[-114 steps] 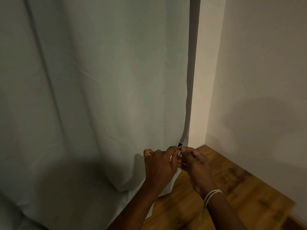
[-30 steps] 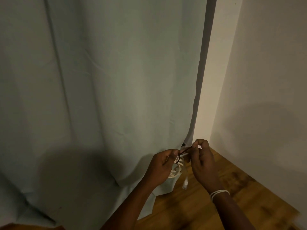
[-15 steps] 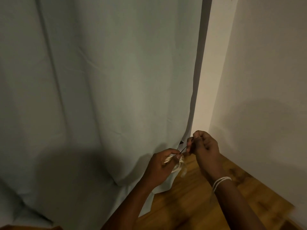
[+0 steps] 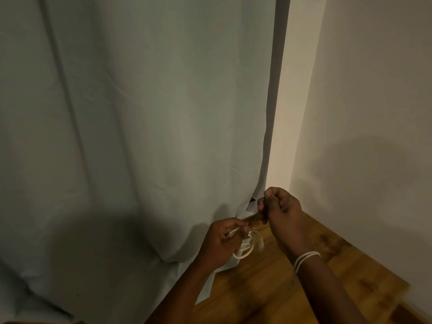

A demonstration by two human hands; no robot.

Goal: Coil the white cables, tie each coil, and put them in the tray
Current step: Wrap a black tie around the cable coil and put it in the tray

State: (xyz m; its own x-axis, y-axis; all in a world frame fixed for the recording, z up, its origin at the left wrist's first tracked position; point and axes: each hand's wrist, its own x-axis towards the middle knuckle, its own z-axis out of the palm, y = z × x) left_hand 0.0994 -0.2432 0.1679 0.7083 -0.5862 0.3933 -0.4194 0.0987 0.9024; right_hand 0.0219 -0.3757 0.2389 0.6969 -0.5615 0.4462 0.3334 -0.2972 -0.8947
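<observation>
Head view, dim warm light.

Left hand (image 4: 221, 244): fingers curled, thumb and forefinger pinching the white cable coil (image 4: 246, 245) at its top. Coil held in the air above the wooden floor (image 4: 268, 288), just in front of the curtain hem. Cable thin, round in section, smooth, cream-white; several loose oval loops hanging below the fingers, one short free end with a pale plug tip (image 4: 261, 246) dangling at the right side.

Right hand (image 4: 280, 206): closed into a loose fist, slightly higher than the left hand and just beside it, fingertips pinched on a thin dark tie (image 4: 253, 216) running down toward the left hand's grip. Tie slender, wire-like; material not clear, partly blurred. Right wrist wrapped in several turns of thin white cord (image 4: 305, 259), snug against the skin.

Curtain (image 4: 140, 136): pale grey-green cloth, matte, soft vertical folds, faint horizontal creases, lower edge bunched on the floor. Small dark shape (image 4: 253, 199) at the curtain edge near the right hand; nature not discernible.

Floor: wood planks, honey-brown, glossy finish, darker grain patches and knots.

Walls (image 4: 362, 113): plain, smooth, off-white, meeting in a corner to the right of the curtain; a soft rounded shadow on the right-hand wall.
</observation>
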